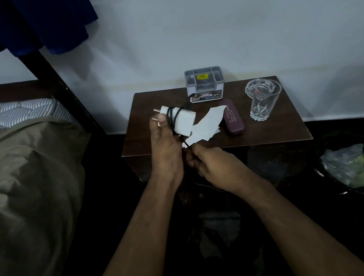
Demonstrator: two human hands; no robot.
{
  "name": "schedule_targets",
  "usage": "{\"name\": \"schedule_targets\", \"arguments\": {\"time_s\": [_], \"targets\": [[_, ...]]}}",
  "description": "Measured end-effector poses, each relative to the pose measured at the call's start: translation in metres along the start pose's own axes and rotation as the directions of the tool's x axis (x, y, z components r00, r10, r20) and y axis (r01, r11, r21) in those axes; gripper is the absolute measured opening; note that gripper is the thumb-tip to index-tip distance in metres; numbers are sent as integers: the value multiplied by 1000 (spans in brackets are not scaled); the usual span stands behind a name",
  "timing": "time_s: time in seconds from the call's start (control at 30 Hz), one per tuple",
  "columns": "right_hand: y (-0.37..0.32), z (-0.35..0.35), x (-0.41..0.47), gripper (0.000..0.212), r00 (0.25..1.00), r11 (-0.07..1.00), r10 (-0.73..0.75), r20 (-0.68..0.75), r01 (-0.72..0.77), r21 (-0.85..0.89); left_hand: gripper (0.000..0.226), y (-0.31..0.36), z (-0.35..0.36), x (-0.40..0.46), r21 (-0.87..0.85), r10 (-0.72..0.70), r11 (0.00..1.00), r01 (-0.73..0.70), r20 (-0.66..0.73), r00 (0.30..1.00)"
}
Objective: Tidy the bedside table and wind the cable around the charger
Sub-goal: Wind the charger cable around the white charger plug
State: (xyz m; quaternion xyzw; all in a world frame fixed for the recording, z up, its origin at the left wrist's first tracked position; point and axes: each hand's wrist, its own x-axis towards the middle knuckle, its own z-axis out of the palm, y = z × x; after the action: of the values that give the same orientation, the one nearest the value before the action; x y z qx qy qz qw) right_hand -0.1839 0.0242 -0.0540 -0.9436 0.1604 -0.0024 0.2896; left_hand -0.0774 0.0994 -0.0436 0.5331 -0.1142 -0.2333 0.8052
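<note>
My left hand [166, 148] holds a white charger [182, 122] above the front left of the dark wooden bedside table [266, 132], its two pins pointing up and left. A black cable [172, 117] loops a few turns around the charger body and runs down to my right hand [213, 163], which pinches it just below the charger. On the table lie white paper pieces [206, 124], a maroon spectacle case [230, 116], a clear drinking glass [263, 101] and a glass ashtray [259, 86] behind it.
A grey plastic organiser box [204, 85] stands at the table's back edge against the white wall. A bed with an olive blanket [22, 178] lies to the left. A bin with a plastic bag [352, 166] sits on the dark floor at right.
</note>
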Motion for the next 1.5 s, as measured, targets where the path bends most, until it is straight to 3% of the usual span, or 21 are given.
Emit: {"name": "schedule_targets", "arguments": {"time_s": [0.1, 0.27, 0.37, 0.47, 0.63, 0.7, 0.77, 0.87, 0.97, 1.07, 1.23, 1.5], "targets": [[-2, -5, -1, 14, 1000, 1000, -7, -12, 7, -8, 12, -1, -6, 6, 152, 208, 970, -191, -109, 972], [3, -15, -4, 14, 983, 990, -94, -157, 75, -117, 15, 0, -16, 11, 502, 455, 782, -370, -54, 889], [8, -18, -4, 17, 964, 988, -98, -249, 64, -142, 18, 0, -17, 12, 626, 493, 679, -384, -1, 870], [13, -22, -4, 22, 922, 986, -110, -371, 52, -161, 17, 0, -18, 14, 747, 517, 514, -423, 124, 847], [18, -26, -6, 25, 836, 977, -120, -535, 3, -214, 24, -3, -23, 17, 845, 337, 350, -404, 288, 896], [20, -27, -7, 22, 792, 978, -116, -600, -15, -209, 22, -3, -23, 16, 798, 300, 386, -463, 366, 881], [22, -31, -9, 19, 749, 981, -103, -655, -34, -193, 17, -2, -24, 14, 706, 258, 510, -492, 420, 870], [27, -36, -9, 15, 703, 987, -80, -706, -44, -156, 4, 3, -28, 13, 607, 132, 663, -438, 481, 867], [32, -40, -9, 13, 696, 990, -117, -708, 24, -141, 14, 10, -34, 10, 530, 13, 771, -353, 542, 840], [34, -40, -12, 14, 724, 989, -147, -674, 113, -93, 28, 17, -41, 10, 512, -41, 793, -330, 586, 809], [43, -43, -11, 16, 801, 977, -187, -569, 213, -21, 25, 23, -45, 8, 498, -72, 814, -299, 597, 799], [49, -42, 0, 21, 862, 941, -200, -467, 301, 153, 35, 19, -45, 7, 370, -89, 912, -176, 599, 796]]}}
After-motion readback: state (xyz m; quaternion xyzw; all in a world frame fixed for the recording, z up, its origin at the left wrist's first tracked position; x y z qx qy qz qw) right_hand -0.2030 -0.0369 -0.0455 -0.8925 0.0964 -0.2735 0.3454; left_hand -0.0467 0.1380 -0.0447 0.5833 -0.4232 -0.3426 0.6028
